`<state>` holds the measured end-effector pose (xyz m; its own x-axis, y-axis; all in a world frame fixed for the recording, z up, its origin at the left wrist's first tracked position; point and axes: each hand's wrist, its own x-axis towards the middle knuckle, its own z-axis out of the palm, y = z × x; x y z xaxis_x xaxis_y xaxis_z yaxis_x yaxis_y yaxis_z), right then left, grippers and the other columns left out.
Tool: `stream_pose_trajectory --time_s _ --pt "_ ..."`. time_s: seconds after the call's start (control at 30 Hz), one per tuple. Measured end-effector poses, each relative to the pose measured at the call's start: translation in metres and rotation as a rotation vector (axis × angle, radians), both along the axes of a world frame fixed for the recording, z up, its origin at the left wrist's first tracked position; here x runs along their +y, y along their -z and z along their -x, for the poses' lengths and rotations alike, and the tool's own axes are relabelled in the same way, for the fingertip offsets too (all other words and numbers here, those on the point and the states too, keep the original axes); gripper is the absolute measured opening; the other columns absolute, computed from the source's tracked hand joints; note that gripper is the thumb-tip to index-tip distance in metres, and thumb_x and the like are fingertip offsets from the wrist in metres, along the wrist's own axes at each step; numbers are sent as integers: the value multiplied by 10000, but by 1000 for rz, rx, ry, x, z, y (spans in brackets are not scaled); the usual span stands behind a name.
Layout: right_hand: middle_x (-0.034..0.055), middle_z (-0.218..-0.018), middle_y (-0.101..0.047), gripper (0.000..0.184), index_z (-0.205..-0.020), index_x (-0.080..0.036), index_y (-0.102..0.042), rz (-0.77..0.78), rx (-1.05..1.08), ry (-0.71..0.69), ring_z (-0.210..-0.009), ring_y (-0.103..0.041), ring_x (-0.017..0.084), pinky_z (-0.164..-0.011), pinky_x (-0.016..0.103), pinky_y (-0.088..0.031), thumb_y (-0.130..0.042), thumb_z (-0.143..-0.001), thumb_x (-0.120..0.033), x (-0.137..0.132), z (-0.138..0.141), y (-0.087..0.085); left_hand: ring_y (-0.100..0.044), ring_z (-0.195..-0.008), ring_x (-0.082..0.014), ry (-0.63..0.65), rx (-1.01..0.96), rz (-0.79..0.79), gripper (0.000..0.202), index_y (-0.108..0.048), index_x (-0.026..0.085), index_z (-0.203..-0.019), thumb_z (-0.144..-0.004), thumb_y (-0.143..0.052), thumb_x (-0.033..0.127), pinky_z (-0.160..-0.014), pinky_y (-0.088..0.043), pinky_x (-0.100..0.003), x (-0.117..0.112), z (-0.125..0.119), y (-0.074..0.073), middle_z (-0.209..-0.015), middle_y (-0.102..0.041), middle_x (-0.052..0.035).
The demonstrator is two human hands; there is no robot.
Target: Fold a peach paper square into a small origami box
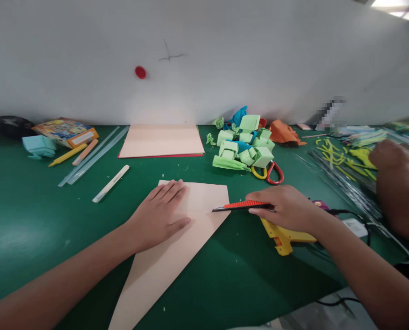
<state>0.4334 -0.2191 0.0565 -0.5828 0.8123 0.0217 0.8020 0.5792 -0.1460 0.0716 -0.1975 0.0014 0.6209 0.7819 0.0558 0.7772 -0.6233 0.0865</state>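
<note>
My left hand (159, 213) lies flat with fingers stretched out on a folded sheet of pale peach paper (170, 261), pressing it to the green table (35, 220). My right hand (285, 208) is closed around an orange utility knife (242, 206). The knife's tip rests at the right edge of the paper, pointing left. A yellow glue gun (285, 237) lies just under my right wrist.
A stack of peach and red paper (161, 140) lies at the back. Green folded paper pieces (245, 146), scissors (271, 173), clear glue sticks (94, 156), a white pen (111, 183) and a box (65, 130) surround it. Another person's hand (395, 160) works at the right among yellow strips.
</note>
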Motion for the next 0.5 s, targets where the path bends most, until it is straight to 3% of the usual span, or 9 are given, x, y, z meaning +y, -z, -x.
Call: stream_pose_trajectory --time_s 0.5 --pt "54 -1086 -796 302 -1203 -308 -726 -6 23 16 -947 -750 302 -755 401 -550 -528 -1011 -431 -1 -6 1 -210 -1567 -311 15 -3 -43 811 -328 166 -1606 -1005 -294 710 -1270 -164 -481 1 1 2 -1681 -291 -108"
